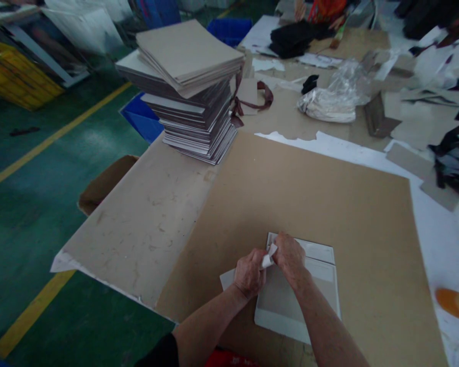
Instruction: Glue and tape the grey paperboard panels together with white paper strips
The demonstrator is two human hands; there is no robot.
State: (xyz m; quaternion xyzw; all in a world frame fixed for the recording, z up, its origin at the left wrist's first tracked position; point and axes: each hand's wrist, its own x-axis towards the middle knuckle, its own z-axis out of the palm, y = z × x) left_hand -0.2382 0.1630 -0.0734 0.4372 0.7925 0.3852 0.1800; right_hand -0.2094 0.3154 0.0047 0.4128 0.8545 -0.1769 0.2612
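Observation:
A flat grey-and-white board panel lies on the brown sheet in front of me, a dark line crossing it near its far edge. My left hand is closed on a white paper strip at the panel's left side. One end of the strip sticks out to the left, below that hand. Over the panel's far left corner, my right hand pinches the other end of the strip. Its fingertips are partly hidden.
A tall stack of boards stands at the table's far left edge. Behind lie a brown ribbon, a clear plastic bag and black pieces near another person's hand. An orange oval object sits at right.

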